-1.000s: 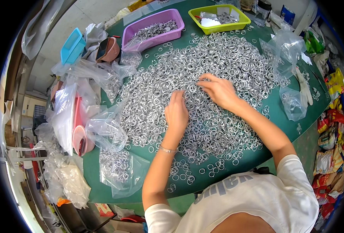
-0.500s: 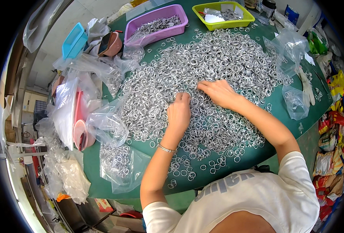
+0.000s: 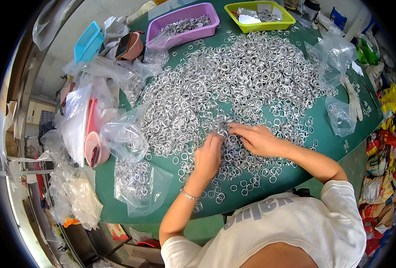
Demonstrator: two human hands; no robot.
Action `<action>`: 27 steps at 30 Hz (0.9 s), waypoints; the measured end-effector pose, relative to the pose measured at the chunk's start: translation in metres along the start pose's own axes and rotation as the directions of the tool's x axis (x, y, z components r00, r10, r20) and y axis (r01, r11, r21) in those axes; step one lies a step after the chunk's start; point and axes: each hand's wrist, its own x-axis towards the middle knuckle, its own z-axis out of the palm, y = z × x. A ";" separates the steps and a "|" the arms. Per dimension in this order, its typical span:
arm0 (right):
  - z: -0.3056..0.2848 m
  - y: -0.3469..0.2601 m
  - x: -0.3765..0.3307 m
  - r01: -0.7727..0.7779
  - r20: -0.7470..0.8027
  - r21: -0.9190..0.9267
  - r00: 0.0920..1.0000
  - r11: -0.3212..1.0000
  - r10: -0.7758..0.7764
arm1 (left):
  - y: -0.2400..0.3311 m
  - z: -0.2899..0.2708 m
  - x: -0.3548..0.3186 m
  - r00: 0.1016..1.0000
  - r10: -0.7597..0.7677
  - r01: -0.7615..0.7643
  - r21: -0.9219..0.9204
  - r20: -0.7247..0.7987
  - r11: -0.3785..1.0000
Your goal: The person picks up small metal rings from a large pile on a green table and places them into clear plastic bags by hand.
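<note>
I see a big heap of small shiny silver metal rings (image 3: pixel 233 85) spread over the round green table (image 3: pixel 341 147). The rings are thin, round and all about the same size, and they glint in the light. My left hand (image 3: pixel 208 156) lies palm down on the near edge of the heap, fingers curled onto some rings. My right hand (image 3: pixel 257 139) is just beside it, fingers pointing left, and the fingertips of both hands almost meet. I cannot tell if either hand pinches a ring. Left of my left hand lies a clear plastic bag with rings inside (image 3: pixel 137 183). Far beyond the hands stands a purple plastic tray (image 3: pixel 180 20).
</note>
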 end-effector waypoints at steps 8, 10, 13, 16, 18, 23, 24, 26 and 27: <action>0.022 -0.034 -0.019 0.094 0.145 -0.146 0.987 0.985 -0.072 | 0.005 -0.019 -0.048 0.974 -0.216 0.216 0.009 0.066 0.976; 0.019 -0.042 -0.020 0.092 0.199 -0.136 0.978 0.986 -0.064 | 0.003 -0.025 -0.052 0.958 -0.287 0.287 0.046 -0.004 0.957; 0.007 -0.033 -0.014 0.161 0.094 0.046 0.982 0.986 -0.164 | -0.004 -0.028 -0.047 0.947 -0.280 0.300 0.119 -0.159 0.947; 0.005 -0.003 0.002 0.015 -0.249 -0.104 0.968 0.994 -0.040 | 0.006 -0.025 -0.017 0.970 -0.155 0.175 0.093 -0.188 0.980; 0.001 0.013 0.016 -0.053 -0.134 -0.130 0.990 0.990 0.036 | 0.010 -0.016 0.004 0.970 -0.225 0.232 0.071 -0.094 0.970; -0.014 -0.007 0.012 -0.067 0.234 -0.097 0.968 0.993 0.088 | 0.007 -0.016 0.012 0.948 -0.261 0.255 0.056 0.185 0.965; -0.013 -0.008 0.005 -0.039 0.242 -0.103 0.968 0.994 0.063 | 0.009 -0.016 0.009 0.957 -0.217 0.215 0.030 0.195 0.976; -0.011 -0.009 -0.011 0.019 0.259 -0.112 0.966 0.994 0.011 | 0.013 -0.017 -0.003 0.969 -0.129 0.137 -0.020 0.211 0.990; -0.013 -0.011 -0.018 0.034 0.269 -0.070 0.963 0.997 -0.014 | 0.019 -0.015 -0.010 0.975 -0.112 0.120 -0.025 0.194 0.993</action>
